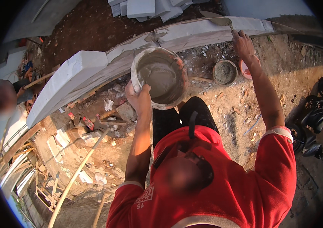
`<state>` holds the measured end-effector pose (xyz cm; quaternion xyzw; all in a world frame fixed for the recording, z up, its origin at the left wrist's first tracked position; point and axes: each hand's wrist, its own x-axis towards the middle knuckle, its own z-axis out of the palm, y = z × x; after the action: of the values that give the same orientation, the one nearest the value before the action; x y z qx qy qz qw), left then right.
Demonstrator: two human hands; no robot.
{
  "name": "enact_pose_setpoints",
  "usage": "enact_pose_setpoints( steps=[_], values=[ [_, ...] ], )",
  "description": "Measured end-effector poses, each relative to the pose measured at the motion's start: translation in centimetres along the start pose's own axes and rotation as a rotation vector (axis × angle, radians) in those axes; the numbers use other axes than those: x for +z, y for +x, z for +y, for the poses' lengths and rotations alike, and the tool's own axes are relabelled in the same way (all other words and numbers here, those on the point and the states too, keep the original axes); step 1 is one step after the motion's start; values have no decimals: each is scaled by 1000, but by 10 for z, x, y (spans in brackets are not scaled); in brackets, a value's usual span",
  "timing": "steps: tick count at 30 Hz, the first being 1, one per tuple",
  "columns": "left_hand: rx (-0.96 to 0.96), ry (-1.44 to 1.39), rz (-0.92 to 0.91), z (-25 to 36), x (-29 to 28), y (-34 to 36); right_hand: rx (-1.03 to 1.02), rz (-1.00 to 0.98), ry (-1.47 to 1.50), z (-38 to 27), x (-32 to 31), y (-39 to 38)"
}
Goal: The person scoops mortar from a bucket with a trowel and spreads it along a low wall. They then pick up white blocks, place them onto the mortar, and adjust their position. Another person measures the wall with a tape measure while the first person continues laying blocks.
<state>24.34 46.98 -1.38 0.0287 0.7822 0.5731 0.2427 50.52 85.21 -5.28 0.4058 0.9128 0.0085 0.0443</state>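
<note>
My left hand (139, 99) grips the near left side of a bucket (180, 62), its thumb at the rim. Grey wet mortar (161, 78) fills much of the bucket, which is tilted toward me beside the block wall (195, 33). Farther right, my right hand (244, 46) is closed round the handle of a trowel (218, 20). The trowel's blade lies over the wall's top edge, with grey mortar near its heel. Most of the trowel handle is hidden by my fingers.
A smaller mortar bucket (225, 72) and a reddish bucket (246, 68) stand on the ground. White blocks (140, 8) are piled beyond the wall. A motorbike (309, 133) is at right. Bamboo poles (78, 176) and wood scraps lie left, where another person (2, 97) shows.
</note>
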Motion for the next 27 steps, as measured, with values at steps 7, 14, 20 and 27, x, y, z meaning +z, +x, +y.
enact_pose_setpoints(
  steps=[7,14,20,27],
  values=[
    [-57,-141,-42,10,1,-5,142,177,156,-8,9,-14],
    [0,-84,-26,-8,-4,-2,118,365,587,-120,85,-53],
    [-19,-72,-3,-15,-32,-3,313,420,785,-182,139,-43],
    [28,-114,36,-9,-32,0,144,36,779,-180,144,-177]
  ],
)
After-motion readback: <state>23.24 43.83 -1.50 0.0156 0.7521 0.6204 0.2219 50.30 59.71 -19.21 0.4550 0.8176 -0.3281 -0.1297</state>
